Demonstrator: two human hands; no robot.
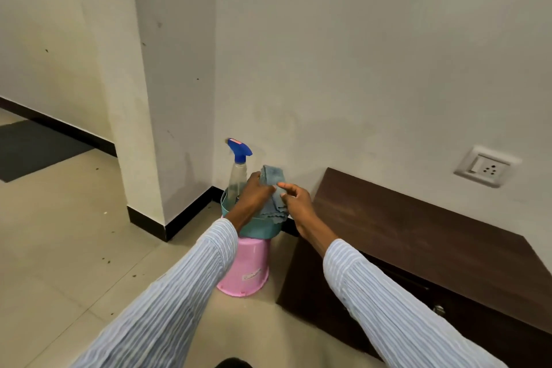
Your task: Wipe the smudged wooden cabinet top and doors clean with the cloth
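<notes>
Fingers (263, 187) of the left hand (257, 191) pinch the cloth (272, 188) — a folded blue-grey rag, held up over the teal bucket (260, 228). That bucket sits on an upturned pink bucket (246, 266) on the floor (59, 248), in the corner by the wall (358, 54). A spray bottle (237, 176) with a blue trigger stands upright in the teal one, just left of the hand. Right of the cloth, the right hand (298, 203) touches its edge, fingers loosely spread — thumb forward, gripping nothing that I can make out. Further right stands the dark wooden cabinet (418, 236), its top bare, a socket (485, 167) on the wall above it.
</notes>
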